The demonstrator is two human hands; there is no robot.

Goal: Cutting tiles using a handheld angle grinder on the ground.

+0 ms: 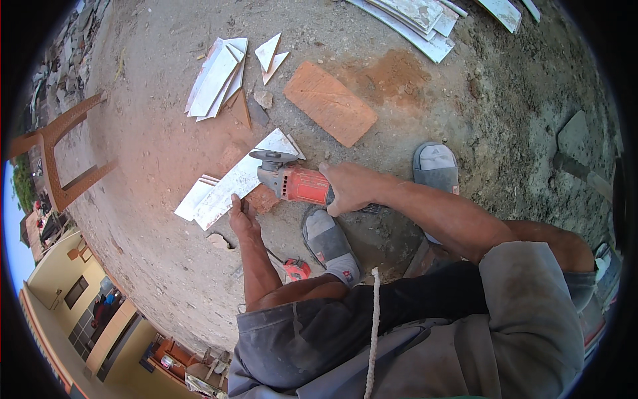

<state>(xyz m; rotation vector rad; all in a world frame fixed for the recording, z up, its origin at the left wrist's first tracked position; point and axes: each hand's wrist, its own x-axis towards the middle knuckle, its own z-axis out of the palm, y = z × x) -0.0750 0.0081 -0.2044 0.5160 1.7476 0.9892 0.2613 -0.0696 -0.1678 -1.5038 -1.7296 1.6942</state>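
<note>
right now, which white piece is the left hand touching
The long top strip partly beneath the red grinder; the fanned stack and two small triangles lie farther off.

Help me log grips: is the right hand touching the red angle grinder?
Touching: the head view shows the right hand wrapped around the rear end of the red angle grinder.
</note>
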